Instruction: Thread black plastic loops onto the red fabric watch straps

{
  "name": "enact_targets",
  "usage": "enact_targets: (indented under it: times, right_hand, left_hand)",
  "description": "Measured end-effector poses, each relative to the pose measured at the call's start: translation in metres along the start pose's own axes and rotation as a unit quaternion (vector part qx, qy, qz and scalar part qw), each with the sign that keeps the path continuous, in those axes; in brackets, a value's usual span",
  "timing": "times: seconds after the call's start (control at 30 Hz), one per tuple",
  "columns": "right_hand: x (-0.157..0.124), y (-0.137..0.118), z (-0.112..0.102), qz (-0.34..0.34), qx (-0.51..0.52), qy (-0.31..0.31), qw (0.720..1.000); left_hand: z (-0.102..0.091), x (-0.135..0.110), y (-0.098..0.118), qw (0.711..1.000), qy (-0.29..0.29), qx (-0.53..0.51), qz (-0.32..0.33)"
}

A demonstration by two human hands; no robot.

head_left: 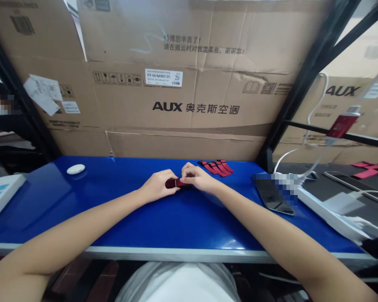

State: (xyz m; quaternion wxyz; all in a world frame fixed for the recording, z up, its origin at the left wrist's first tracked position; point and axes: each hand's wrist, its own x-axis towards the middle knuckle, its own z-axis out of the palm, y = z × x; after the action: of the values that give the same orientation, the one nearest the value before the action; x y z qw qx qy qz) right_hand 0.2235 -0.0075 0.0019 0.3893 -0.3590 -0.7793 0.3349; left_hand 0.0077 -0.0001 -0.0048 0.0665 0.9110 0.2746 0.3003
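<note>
Between my two hands, just above the blue tabletop, is a red strap [170, 183] with a dark edge and a pale band across it. My left hand [159, 185] pinches its left end between thumb and fingers. The fingers of my right hand [197, 176] are closed on its right end and cover part of it. A small pile of similar red straps with black ends [219, 167] lies on the table behind and to the right of my right hand.
Cardboard [189, 121] walls the back of the blue table [138, 226]. A white oval object [76, 169] lies at left. On the right are a phone [272, 197], a white power strip [330, 214] and cables. Black frame posts flank the table. A person sits far left.
</note>
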Motion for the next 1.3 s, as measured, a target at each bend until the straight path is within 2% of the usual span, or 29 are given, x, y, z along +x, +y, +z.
enact_targets:
  times: [0.17,0.27,0.4,0.47,0.57,0.67,0.73,0.8,0.87,0.93,1.03,1.1,1.13,1.17,1.23,1.3]
  right_hand:
    - [-0.001,0.0,-0.003,0.042,0.187,0.015,0.981]
    - [-0.001,-0.002,0.002,0.038,0.241,0.008,0.97]
    - [-0.002,-0.015,0.001,0.024,0.284,0.007,0.958]
    - [-0.003,-0.023,-0.01,0.019,0.298,0.042,0.954]
    - [-0.005,-0.031,-0.034,0.01,0.317,0.128,0.94]
    - [-0.006,-0.031,-0.045,0.028,0.343,0.153,0.926]
    - [-0.005,-0.025,-0.037,0.073,0.353,0.133,0.923]
    - [-0.002,-0.019,-0.02,0.12,0.355,0.104,0.921]
    - [0.001,-0.013,0.0,0.127,0.355,0.081,0.923]
    - [0.004,-0.009,0.015,0.131,0.346,0.067,0.927]
    - [0.007,-0.002,0.017,0.125,0.261,0.048,0.956]
    - [0.005,0.004,0.007,0.122,0.094,0.08,0.985]
    - [0.003,0.008,0.001,0.128,-0.024,0.108,0.986]
    - [0.001,0.013,-0.006,0.123,-0.148,0.128,0.973]
    - [-0.002,0.021,-0.018,0.152,-0.337,0.121,0.921]
    - [-0.005,0.028,-0.026,0.217,-0.427,0.091,0.873]
  left_hand:
    - [0.001,0.002,0.0,0.998,-0.002,-0.041,-0.052]
    - [0.005,0.004,0.008,0.996,-0.019,-0.069,-0.043]
    - [0.005,0.004,0.018,0.995,-0.079,-0.05,-0.041]
    - [0.001,0.002,0.014,0.99,-0.11,-0.062,-0.068]
    - [-0.008,0.0,-0.001,0.984,-0.137,-0.052,-0.101]
    - [-0.013,0.0,-0.016,0.983,-0.112,-0.048,-0.138]
    - [-0.013,0.003,-0.018,0.975,-0.093,-0.102,-0.171]
    - [-0.011,0.006,-0.011,0.96,-0.102,-0.185,-0.185]
    - [-0.008,0.007,0.0,0.942,-0.131,-0.253,-0.179]
    - [-0.006,0.008,0.008,0.938,-0.147,-0.267,-0.165]
    - [-0.011,0.009,0.005,0.959,-0.141,-0.189,-0.159]
    - [-0.017,0.007,-0.008,0.968,-0.139,-0.097,-0.185]
    - [-0.021,0.006,-0.015,0.967,-0.142,-0.043,-0.206]
    - [-0.025,0.004,-0.024,0.963,-0.145,0.016,-0.227]
    - [-0.031,0.0,-0.039,0.944,-0.146,0.135,-0.263]
    - [-0.035,-0.004,-0.05,0.917,-0.14,0.229,-0.296]
